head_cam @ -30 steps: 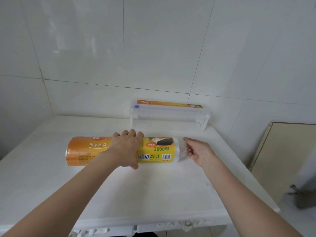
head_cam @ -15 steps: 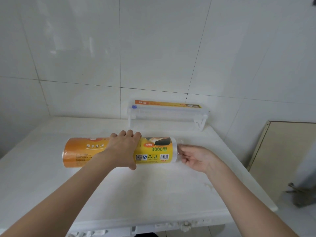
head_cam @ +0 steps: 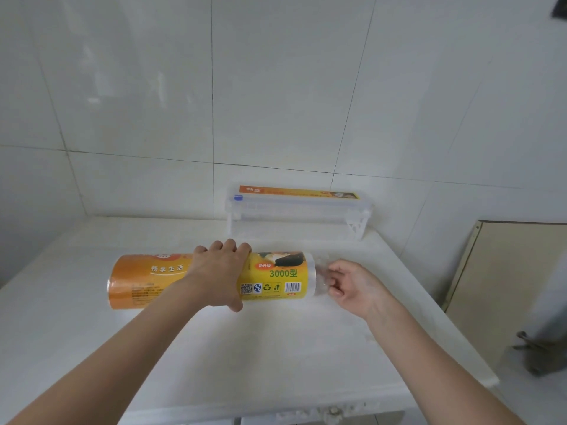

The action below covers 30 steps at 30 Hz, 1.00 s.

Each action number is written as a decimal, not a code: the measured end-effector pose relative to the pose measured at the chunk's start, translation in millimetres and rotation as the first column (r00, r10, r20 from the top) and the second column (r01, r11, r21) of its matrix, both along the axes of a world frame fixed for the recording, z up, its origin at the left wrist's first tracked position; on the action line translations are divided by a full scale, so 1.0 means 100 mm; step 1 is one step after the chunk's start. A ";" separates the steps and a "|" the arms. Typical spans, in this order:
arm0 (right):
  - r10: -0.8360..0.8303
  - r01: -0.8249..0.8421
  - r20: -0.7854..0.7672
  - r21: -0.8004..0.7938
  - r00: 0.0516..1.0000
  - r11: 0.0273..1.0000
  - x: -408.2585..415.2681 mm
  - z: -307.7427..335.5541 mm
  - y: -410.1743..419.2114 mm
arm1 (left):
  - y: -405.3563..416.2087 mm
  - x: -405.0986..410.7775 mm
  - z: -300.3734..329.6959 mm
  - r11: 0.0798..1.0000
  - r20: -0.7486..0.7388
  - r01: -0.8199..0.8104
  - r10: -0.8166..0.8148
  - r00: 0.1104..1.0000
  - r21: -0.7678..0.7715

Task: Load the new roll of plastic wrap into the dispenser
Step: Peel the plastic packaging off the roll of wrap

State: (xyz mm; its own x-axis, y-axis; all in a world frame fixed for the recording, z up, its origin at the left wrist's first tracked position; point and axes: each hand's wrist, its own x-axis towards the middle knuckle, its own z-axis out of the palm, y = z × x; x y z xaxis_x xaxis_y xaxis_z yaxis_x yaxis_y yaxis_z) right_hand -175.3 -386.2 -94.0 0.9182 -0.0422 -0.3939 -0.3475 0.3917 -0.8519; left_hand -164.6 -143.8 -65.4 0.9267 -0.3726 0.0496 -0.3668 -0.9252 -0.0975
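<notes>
A new roll of plastic wrap [head_cam: 276, 277] in an orange and yellow printed sleeve lies on its side across the white counter [head_cam: 276, 348]. My left hand [head_cam: 219, 271] presses down over the roll's middle, fingers curled over its far side. My right hand [head_cam: 346, 282] pinches the clear outer film bunched at the roll's right end. The clear plastic dispenser [head_cam: 299, 214], with an orange label on its lid, stands against the tiled wall behind the roll, apart from both hands.
White tiled walls close off the back and left. The counter's right edge drops off beside a beige panel [head_cam: 506, 286] leaning on the wall, and a grey object [head_cam: 540, 351] sits on the floor below it.
My right hand has shifted in against the roll's right end and closed its fingers on the clear film. The left hand stays on the roll.
</notes>
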 end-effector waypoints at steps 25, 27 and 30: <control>0.490 -0.443 0.039 -0.369 0.871 0.817 -0.12 0.05 -0.05 | -0.02 -0.02 0.01 1.000 -0.009 -0.013 0.013 1.000 0.018; 0.499 -0.457 0.009 -0.390 0.867 0.800 -0.12 0.07 -0.06 | -0.03 -0.03 0.02 1.000 -0.003 -0.012 0.012 1.000 0.022; 0.493 -0.430 0.041 -0.429 0.869 0.794 -0.12 0.06 -0.06 | -0.03 -0.03 0.02 1.000 -0.007 -0.012 0.012 1.000 0.017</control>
State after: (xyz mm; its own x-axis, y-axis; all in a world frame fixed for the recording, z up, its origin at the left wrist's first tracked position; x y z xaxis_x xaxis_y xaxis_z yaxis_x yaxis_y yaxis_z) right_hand -187.0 -392.5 -88.5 0.9122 0.2791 -0.3000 -0.2628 -0.1635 -0.9509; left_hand -167.4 -146.5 -63.3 0.9314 -0.3620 0.0369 -0.3563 -0.9279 -0.1103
